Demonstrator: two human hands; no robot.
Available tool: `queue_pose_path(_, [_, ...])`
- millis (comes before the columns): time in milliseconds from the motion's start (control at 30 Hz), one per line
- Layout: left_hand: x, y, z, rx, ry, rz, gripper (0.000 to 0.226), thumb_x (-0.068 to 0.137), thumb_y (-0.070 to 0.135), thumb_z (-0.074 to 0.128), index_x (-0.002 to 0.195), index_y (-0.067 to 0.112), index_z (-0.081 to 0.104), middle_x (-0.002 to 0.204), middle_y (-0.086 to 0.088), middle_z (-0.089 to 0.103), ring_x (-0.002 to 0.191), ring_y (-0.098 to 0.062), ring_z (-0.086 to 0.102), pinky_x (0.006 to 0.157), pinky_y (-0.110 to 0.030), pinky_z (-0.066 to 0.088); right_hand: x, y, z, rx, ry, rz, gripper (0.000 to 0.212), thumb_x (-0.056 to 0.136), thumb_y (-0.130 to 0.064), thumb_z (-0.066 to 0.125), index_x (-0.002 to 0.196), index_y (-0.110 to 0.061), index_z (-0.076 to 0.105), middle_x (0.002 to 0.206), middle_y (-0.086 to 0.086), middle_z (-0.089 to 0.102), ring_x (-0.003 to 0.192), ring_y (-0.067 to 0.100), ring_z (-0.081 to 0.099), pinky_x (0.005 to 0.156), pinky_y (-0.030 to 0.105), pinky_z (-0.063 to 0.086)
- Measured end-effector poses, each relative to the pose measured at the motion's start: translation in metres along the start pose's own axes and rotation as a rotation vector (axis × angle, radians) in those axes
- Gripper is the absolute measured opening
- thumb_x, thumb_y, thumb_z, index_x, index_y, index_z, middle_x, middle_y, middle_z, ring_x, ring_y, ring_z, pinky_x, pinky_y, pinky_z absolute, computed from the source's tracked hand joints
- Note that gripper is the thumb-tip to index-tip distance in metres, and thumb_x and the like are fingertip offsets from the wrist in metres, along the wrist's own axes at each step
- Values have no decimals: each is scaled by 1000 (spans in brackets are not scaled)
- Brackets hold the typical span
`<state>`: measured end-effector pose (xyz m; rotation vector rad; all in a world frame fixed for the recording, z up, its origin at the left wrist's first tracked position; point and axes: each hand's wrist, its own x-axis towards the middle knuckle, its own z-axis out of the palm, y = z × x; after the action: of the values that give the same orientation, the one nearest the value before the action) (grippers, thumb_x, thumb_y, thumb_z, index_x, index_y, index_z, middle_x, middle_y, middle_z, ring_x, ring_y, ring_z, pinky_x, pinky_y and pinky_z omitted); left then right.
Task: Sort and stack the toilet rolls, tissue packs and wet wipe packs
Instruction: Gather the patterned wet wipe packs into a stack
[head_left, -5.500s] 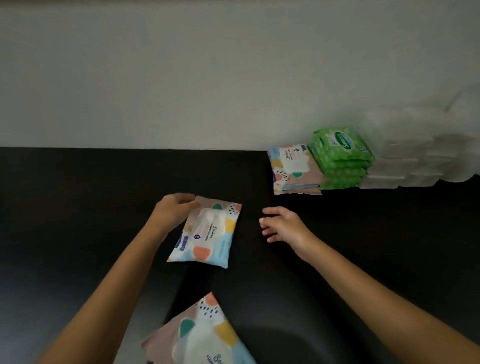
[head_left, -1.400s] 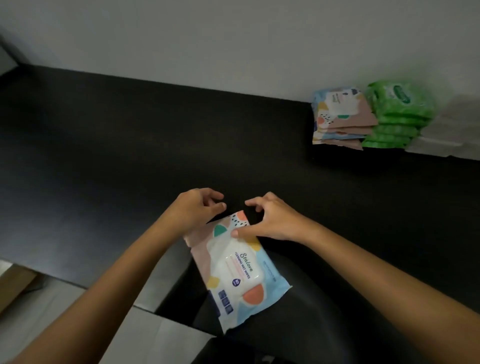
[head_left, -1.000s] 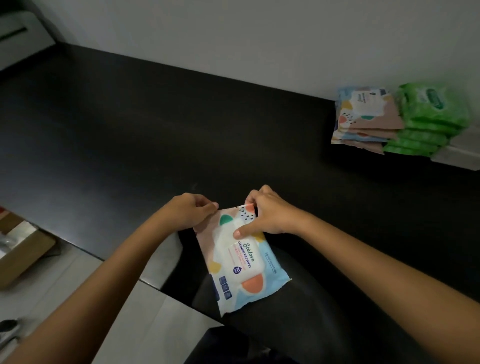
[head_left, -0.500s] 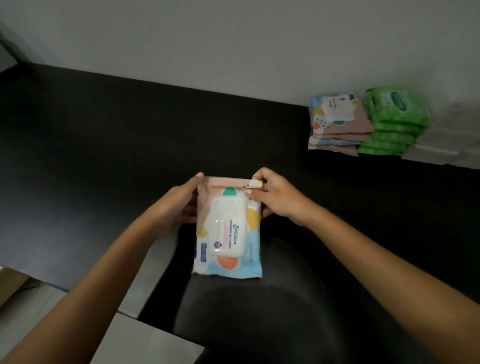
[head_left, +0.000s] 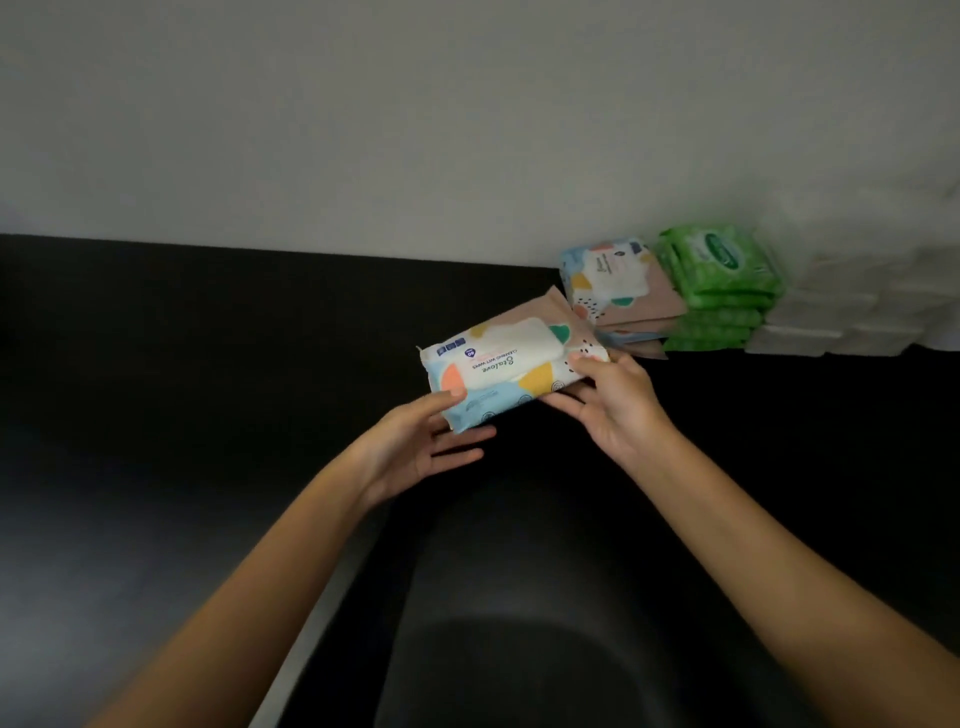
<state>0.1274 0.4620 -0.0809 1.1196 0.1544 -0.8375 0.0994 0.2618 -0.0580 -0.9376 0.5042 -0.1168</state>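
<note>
A patterned wet wipe pack (head_left: 504, 366) is in the air above the black table (head_left: 208, 364), turned sideways. My right hand (head_left: 618, 410) grips its right end, thumb on top. My left hand (head_left: 421, 447) is under its lower left corner, thumb touching the pack and fingers spread. Just beyond it, against the wall, lies a stack of matching patterned wet wipe packs (head_left: 623, 291). Right of that stands a stack of green packs (head_left: 722, 286), then a pile of white tissue packs (head_left: 852, 317).
A pale wall (head_left: 415, 130) runs behind the table. A dark rounded shape (head_left: 519, 623) fills the bottom centre below my arms. A light strip (head_left: 311, 608) shows at the table's near edge.
The pack has been lifted off the table's near part, turned sideways and carried up and right toward the patterned stack. My left hand has shifted from its side to beneath it.
</note>
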Motion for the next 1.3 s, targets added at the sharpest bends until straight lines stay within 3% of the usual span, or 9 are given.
queue_pose_path(200, [34,19,25,-114,110,139,46,71,7,71,114,16,56,102,-11,72,87,-22,72,61,-32,58,6,2,-2,38,11,9,24,86,10,48,102,-7,46,101,15,62,88,24,65,59,36,57])
queue_pose_path(400, [62,67,35,59,-3,103,56,57,6,76,109,16,54,92,-10,75,85,-25,72,60,-34,58,18,-34,-24,-68,-73,-4,27,84,-1,56,110,-8,55,100,14,67,80,22,68,57,33,58])
queue_pose_path(567, [102,98,69,203,-39,138,36,74,7,70,107,14,56,87,-6,76,83,-20,72,61,-30,59,34,-65,-38,-229,-93,-118,19,87,-3,54,103,-12,58,77,8,73,66,17,71,55,30,57])
queue_pose_path(700, [140,109,103,115,7,178,16,84,4,62,98,11,56,100,-9,67,91,-19,64,81,-32,54,49,-82,-42,-320,-2,-149,4,88,-10,58,85,-8,60,58,5,69,52,14,67,50,26,55])
queue_pose_path(800, [162,110,122,163,22,185,31,86,2,59,116,3,53,118,-17,61,106,-28,60,95,-39,48,58,-83,-48,-399,91,-120,11,89,-16,57,81,-9,58,60,4,66,50,14,62,46,24,52])
queue_pose_path(1000, [190,108,135,324,108,207,44,86,5,60,128,-2,49,125,-22,58,113,-33,58,94,-41,48,69,-74,-67,-520,279,-108,23,87,-29,60,93,-9,53,69,6,59,54,16,55,47,26,48])
queue_pose_path(1133, [196,103,138,460,172,225,46,86,13,62,130,3,51,125,-16,60,110,-27,59,82,-30,50,75,-73,-78,-493,364,-149,24,84,-34,62,95,-16,50,81,-3,54,80,18,56,69,32,49])
queue_pose_path(1200, [201,102,138,460,193,232,49,86,16,62,132,4,49,128,-15,58,114,-27,58,93,-34,49,77,-73,-78,-476,312,-136,15,86,-35,59,77,-24,54,77,-10,54,75,10,54,80,32,47])
queue_pose_path(1300, [203,100,139,475,209,199,51,89,24,59,136,11,46,132,-13,56,117,-27,55,102,-40,44,79,-72,-74,-415,225,-96,19,88,-38,56,70,-33,51,75,-15,54,70,-2,50,65,15,41])
